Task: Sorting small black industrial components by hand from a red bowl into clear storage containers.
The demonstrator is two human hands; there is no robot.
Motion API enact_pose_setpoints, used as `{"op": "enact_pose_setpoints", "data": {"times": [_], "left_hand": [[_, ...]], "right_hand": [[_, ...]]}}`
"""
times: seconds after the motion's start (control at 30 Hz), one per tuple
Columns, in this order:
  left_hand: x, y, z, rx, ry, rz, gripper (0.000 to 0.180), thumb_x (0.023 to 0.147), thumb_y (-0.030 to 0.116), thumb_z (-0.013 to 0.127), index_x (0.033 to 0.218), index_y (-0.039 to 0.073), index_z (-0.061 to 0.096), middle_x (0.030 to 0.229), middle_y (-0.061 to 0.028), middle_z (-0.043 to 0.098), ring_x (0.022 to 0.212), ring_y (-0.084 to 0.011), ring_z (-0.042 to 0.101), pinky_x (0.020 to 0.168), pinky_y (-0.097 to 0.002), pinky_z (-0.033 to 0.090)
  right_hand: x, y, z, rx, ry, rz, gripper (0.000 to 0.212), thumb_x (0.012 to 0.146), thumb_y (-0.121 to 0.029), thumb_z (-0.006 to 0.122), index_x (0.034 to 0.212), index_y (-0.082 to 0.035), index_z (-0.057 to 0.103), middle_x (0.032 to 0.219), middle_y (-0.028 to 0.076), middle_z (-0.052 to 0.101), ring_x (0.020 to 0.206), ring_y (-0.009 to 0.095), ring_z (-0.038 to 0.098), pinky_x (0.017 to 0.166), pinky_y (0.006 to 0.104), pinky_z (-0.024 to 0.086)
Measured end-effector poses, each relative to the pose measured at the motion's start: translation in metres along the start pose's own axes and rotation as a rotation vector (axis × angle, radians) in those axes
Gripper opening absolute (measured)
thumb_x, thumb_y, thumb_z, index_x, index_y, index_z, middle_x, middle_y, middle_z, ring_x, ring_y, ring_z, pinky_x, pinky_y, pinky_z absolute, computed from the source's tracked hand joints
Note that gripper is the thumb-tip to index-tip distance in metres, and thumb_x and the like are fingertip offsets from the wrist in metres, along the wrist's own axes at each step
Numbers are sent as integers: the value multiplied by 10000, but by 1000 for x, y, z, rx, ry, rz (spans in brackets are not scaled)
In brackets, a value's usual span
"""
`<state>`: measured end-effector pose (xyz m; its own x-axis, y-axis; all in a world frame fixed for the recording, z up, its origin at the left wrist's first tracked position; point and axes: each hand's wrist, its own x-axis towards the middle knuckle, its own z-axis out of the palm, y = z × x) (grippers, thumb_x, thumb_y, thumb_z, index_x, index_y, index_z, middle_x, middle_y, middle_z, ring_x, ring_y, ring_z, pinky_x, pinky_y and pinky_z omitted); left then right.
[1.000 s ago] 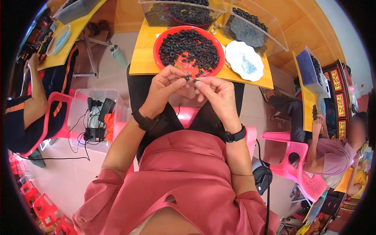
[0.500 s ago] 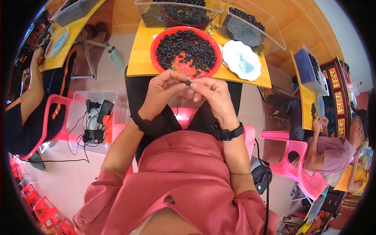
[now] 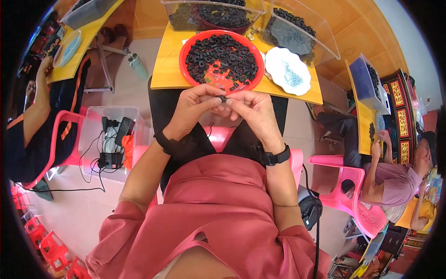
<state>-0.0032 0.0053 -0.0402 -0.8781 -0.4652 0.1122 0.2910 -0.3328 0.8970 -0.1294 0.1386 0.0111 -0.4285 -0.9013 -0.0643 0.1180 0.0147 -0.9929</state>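
Just in front of the table's near edge, my left hand (image 3: pixel 197 107) and my right hand (image 3: pixel 252 111) meet fingertip to fingertip. Pinched between both thumbs and forefingers is a small black part (image 3: pixel 223 99), mostly covered by the fingers. Beyond them lies a round red tray (image 3: pixel 184 65) with many small black ring-like parts (image 3: pixel 223 53) spread in it. Right of the tray is a white scalloped plate (image 3: pixel 274 60) holding a scatter of tiny bluish-grey pieces (image 3: pixel 292 76).
Clear plastic bins (image 3: pixel 179 18) of black parts stand at the back of the yellow table (image 3: pixel 165 72). To my left, a clear box (image 3: pixel 86 139) holds cables and adapters. People work at side tables; a pink chair (image 3: pixel 355 186) stands at right. A green bottle (image 3: pixel 137 67) is on the floor.
My hands stay together on the small black part, with only slight finger shifts. At the right table, a person's hands have moved slightly apart.
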Motion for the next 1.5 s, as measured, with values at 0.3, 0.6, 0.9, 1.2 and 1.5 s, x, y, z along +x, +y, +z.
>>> {"op": "enact_pose_setpoints", "data": {"times": [0.3, 0.6, 0.9, 1.2, 1.5], "left_hand": [[-2, 3, 0, 157, -57, 20, 134, 884, -5, 573, 1016, -24, 589, 873, -70, 661, 787, -107, 637, 719, -220, 514], [0, 1, 3, 155, -140, -18, 92, 910, 22, 543, 1001, 10, 542, 855, -29, 619, 754, -73, 586, 663, -211, 471], [-4, -1, 1, 376, -123, 89, 54, 894, -5, 526, 947, 3, 535, 724, -29, 586, 628, -60, 553, 550, -217, 443], [-2, -14, 5, 322, -8, 63, 60, 891, -10, 532, 950, 1, 521, 765, -38, 605, 653, -65, 565, 572, -214, 456], [-2, -11, 7, 49, 82, -18, 71, 893, 28, 559, 955, 43, 529, 894, -24, 627, 829, -75, 577, 765, -212, 436]], "right_hand": [[0, 9, -1, -203, 20, -14, 137, 858, -80, 618, 923, 34, 658, 799, 76, 695, 597, 60, 594, 550, 193, 476], [-1, 13, -3, -95, 28, 20, 106, 848, -73, 616, 877, 22, 650, 735, 49, 669, 579, 57, 584, 536, 191, 463], [2, 13, -4, -106, -7, 43, 110, 825, -60, 613, 858, 42, 637, 707, 34, 644, 577, 63, 586, 531, 196, 464], [9, 12, -1, -302, -7, 0, 111, 791, -57, 617, 818, 50, 630, 681, 73, 656, 569, 105, 635, 528, 241, 505], [0, 31, 30, -932, 329, -504, 283, 744, -92, 658, 996, 26, 607, 749, 143, 601, 665, 309, 608, 604, 400, 470]]}}
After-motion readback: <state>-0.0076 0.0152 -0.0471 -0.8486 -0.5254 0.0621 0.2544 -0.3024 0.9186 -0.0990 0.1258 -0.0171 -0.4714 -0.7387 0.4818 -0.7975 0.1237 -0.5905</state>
